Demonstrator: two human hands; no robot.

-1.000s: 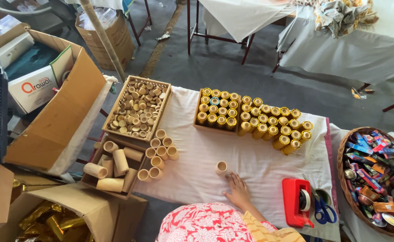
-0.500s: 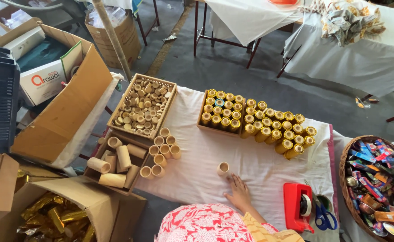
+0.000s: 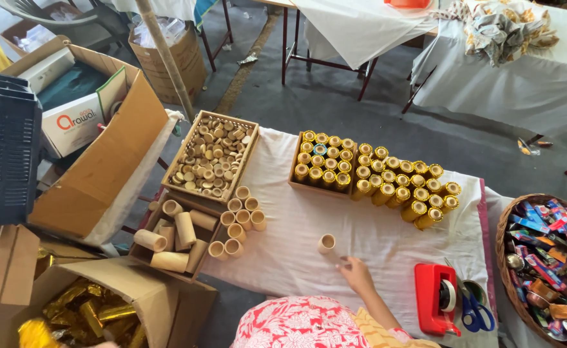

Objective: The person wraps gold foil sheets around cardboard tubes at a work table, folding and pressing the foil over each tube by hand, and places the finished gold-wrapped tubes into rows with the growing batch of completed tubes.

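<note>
My right hand (image 3: 357,274) lies on the white cloth of the table (image 3: 374,238), fingers spread, holding nothing. Its fingertips are just short of a single upright cardboard tube (image 3: 326,243). A sleeve with a yellow pattern covers the forearm, and red and white floral fabric (image 3: 299,324) fills the bottom edge. My left hand is out of sight.
Gold-wrapped tubes (image 3: 386,180) stand in rows at the back, some in a tray. At the left are a tray of cardboard caps (image 3: 212,158), bare tubes (image 3: 238,219), and a box of longer tubes (image 3: 171,241). A red tape dispenser (image 3: 437,298), blue scissors (image 3: 473,312) and a basket of wrappers (image 3: 544,258) are on the right. Cardboard boxes stand on the floor to the left.
The view has drifted slightly. My right hand and the single tube stay where they were on the cloth.
</note>
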